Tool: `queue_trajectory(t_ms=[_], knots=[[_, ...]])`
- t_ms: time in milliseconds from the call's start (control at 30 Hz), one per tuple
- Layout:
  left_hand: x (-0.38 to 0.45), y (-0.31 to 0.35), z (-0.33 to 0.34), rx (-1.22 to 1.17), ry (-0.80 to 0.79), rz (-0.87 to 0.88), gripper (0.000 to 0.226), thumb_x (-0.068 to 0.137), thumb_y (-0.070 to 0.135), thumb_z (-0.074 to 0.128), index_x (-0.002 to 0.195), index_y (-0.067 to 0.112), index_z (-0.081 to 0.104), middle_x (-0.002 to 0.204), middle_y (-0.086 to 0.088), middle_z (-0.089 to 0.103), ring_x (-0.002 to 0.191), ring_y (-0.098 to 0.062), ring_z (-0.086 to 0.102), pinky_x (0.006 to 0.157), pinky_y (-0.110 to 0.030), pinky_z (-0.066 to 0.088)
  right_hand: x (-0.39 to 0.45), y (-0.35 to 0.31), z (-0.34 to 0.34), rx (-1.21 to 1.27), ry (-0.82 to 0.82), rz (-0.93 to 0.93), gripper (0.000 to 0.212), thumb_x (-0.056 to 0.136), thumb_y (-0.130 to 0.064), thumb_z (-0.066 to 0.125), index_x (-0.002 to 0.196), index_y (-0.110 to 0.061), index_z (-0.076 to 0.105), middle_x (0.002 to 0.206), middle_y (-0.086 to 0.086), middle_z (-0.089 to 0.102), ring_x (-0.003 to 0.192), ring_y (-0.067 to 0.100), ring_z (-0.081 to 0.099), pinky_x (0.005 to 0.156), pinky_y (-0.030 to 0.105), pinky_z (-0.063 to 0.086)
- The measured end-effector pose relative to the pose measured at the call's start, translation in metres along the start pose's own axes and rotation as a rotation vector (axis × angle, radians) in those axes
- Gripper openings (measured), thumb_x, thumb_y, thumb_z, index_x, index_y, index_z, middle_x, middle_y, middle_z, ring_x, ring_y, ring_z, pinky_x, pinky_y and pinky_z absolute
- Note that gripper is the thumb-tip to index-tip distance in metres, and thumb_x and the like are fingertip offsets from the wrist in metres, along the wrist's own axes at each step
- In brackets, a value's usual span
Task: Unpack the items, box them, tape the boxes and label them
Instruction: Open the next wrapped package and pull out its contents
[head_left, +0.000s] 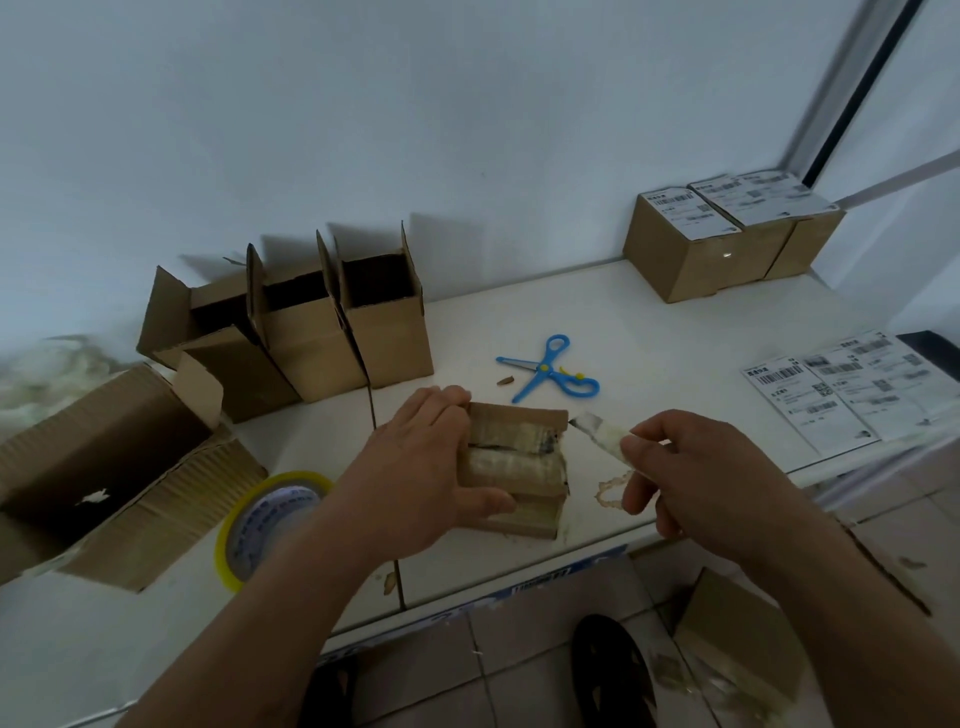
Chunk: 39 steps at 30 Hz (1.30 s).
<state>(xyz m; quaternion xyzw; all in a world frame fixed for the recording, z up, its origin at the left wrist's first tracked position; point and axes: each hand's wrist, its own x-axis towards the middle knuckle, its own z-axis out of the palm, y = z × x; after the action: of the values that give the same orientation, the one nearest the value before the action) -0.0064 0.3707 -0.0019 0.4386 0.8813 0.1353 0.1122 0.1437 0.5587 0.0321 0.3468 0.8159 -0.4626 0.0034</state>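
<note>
Label print (831, 387) is too blurred to read; corrugated box (104, 478) runs off-frame.

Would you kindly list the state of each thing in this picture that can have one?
Small taped cardboard parcel: tape partly peeled, held by left hand.
Strip of clear tape: pinched by right hand, one end on the parcel.
Three upright brown cartons: open, flaps up.
Large corrugated box: open.
Blue scissors: open, lying flat.
Yellow-edged tape roll: lying flat, untouched.
Labelled brown boxes: closed.

Bare table (649, 322) between scissors (548, 370) and labelled boxes (727, 234).
</note>
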Motion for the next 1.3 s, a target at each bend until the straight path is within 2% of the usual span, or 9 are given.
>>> queue_trajectory(t_ms=[100,200,467,567,767,933,1100,1167,1300], knots=[[-0.001,-0.008,-0.004,-0.080,-0.030,0.023,0.045,0.077,0.058,0.070,0.096,0.026,0.046,0.151,0.016,0.023,0.129,0.003,0.017,0.106,-0.020,0.025,0.004,0.000,0.003,-0.030,-0.009,-0.010,0.014,0.100,-0.030,0.049,0.092,-0.024,0.059,0.067,-0.005,0.072,0.046,0.009,0.057,0.052,0.026,0.043],[-0.002,-0.012,-0.007,-0.135,-0.057,0.027,0.039,0.078,0.052,0.072,0.099,0.029,0.049,0.151,0.019,0.022,0.123,0.009,0.016,0.105,-0.017,0.025,0.005,-0.001,0.005,-0.042,-0.011,-0.031,0.013,0.100,-0.031,0.049,0.094,-0.027,0.059,0.067,-0.007,0.072,0.046,0.008,0.056,0.050,0.024,0.042],[0.001,-0.013,-0.005,-0.138,-0.052,0.002,0.037,0.078,0.051,0.073,0.098,0.030,0.049,0.149,0.020,0.024,0.122,0.009,0.018,0.102,-0.018,0.026,0.007,0.002,0.009,-0.132,-0.030,-0.079,0.015,0.100,-0.031,0.048,0.094,-0.030,0.061,0.065,-0.008,0.070,0.043,0.003,0.047,0.057,0.027,0.045],[0.002,-0.012,-0.003,-0.132,-0.037,-0.009,0.038,0.079,0.050,0.072,0.100,0.027,0.050,0.152,0.018,0.024,0.130,0.003,0.020,0.104,-0.020,0.026,0.006,0.000,0.009,-0.222,-0.044,-0.118,0.020,0.101,-0.031,0.046,0.090,-0.030,0.062,0.060,-0.012,0.067,0.054,0.005,0.053,0.060,0.024,0.044],[0.001,-0.012,-0.002,-0.145,-0.028,-0.024,0.038,0.079,0.049,0.073,0.099,0.028,0.049,0.152,0.017,0.024,0.133,-0.001,0.024,0.102,-0.020,0.028,0.001,-0.005,0.010,-0.241,-0.083,-0.098,0.033,0.100,-0.026,0.046,0.072,-0.017,0.061,0.049,-0.006,0.057,0.044,0.001,0.046,0.048,0.015,0.037],[0.001,-0.011,-0.001,-0.149,-0.030,-0.028,0.039,0.078,0.049,0.074,0.098,0.028,0.049,0.152,0.016,0.023,0.135,-0.003,0.023,0.107,-0.024,0.029,-0.002,-0.007,0.006,-0.269,-0.132,-0.099,0.035,0.100,-0.025,0.047,0.073,-0.005,0.058,0.055,0.001,0.052,0.045,0.006,0.042,0.053,0.024,0.037],[0.000,-0.010,-0.001,-0.147,-0.027,-0.029,0.038,0.079,0.049,0.073,0.098,0.028,0.048,0.152,0.016,0.022,0.135,-0.003,0.022,0.106,-0.023,0.028,-0.013,-0.007,0.001,-0.261,-0.226,-0.086,0.037,0.098,-0.024,0.051,0.064,-0.010,0.054,0.048,-0.002,0.052,0.042,0.004,0.044,0.054,0.023,0.040],[0.001,-0.011,-0.001,-0.151,-0.025,-0.031,0.038,0.079,0.049,0.073,0.099,0.028,0.049,0.152,0.016,0.022,0.134,-0.003,0.023,0.106,-0.023,0.029,-0.014,-0.005,0.002,-0.249,-0.240,-0.079,0.035,0.098,-0.024,0.051,0.067,-0.009,0.057,0.046,-0.004,0.053,0.041,0.003,0.046,0.052,0.020,0.041],[0.002,-0.012,-0.002,-0.157,-0.019,-0.032,0.040,0.078,0.050,0.074,0.100,0.028,0.049,0.152,0.016,0.024,0.134,-0.002,0.025,0.102,-0.020,0.028,-0.012,-0.007,-0.001,-0.161,-0.139,-0.057,0.026,0.097,-0.021,0.054,0.078,-0.011,0.067,0.043,-0.004,0.054,0.038,0.002,0.046,0.044,0.013,0.037]])
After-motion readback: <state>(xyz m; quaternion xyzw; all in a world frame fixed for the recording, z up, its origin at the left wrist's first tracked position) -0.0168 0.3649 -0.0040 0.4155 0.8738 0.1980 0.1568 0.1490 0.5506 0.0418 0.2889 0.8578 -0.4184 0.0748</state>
